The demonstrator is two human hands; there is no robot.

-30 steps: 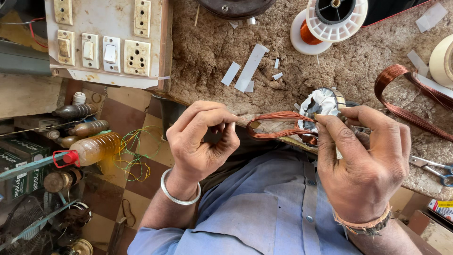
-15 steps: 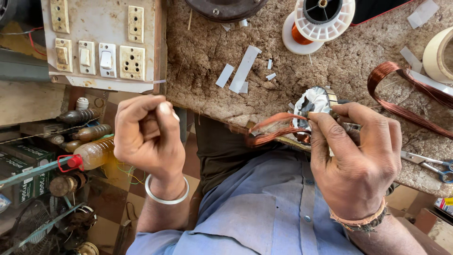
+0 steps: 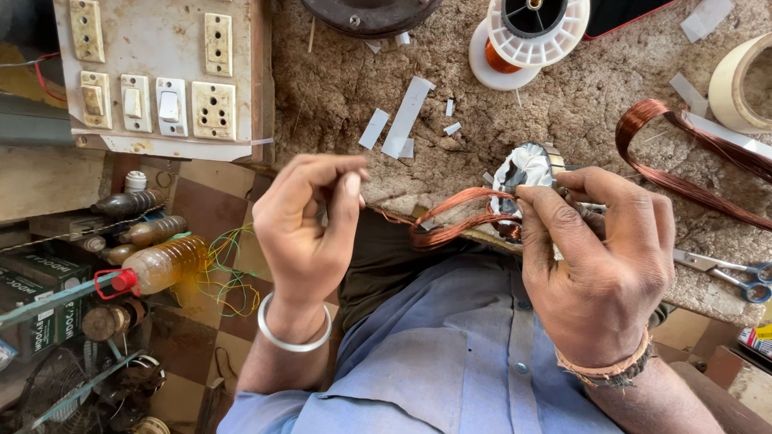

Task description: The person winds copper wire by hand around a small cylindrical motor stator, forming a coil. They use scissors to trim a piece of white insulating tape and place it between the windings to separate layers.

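the fingers (image 3: pixel 540 210) of the right hand (image 3: pixel 599 265) are closed in a pinch on the copper wire coil (image 3: pixel 458 217), at the spot where the loops run into the small motor stator (image 3: pixel 527 170); the stator sits just above the thumb and forefinger, and the coil bows out to the left of them, past the bench edge. the left hand (image 3: pixel 310 233) is raised off to the left of the coil, well apart from it, with thumb and forefinger tips pressed together; whether a strand of wire lies between them cannot be told.

taking the stator as the landmark and going from big to small: the workbench (image 3: pixel 354 80) with its rough brown top spreads all around and above it. far to its left, at the bench's end, stands a worn switchboard (image 3: pixel 153 72) with sockets and switches. above and slightly right of it is a white wire spool (image 3: pixel 531 32) with copper winding. to its right a long copper wire band (image 3: pixel 683 153) curves across the bench, and at the far right edge is a roll of tape (image 3: pixel 740 84). lower right of it lie blue-handled scissors (image 3: pixel 724 269). up and to its left are white paper strips (image 3: pixel 402 120). far lower left of it, down below the bench, lies a plastic bottle (image 3: pixel 157 265) of yellowish liquid.
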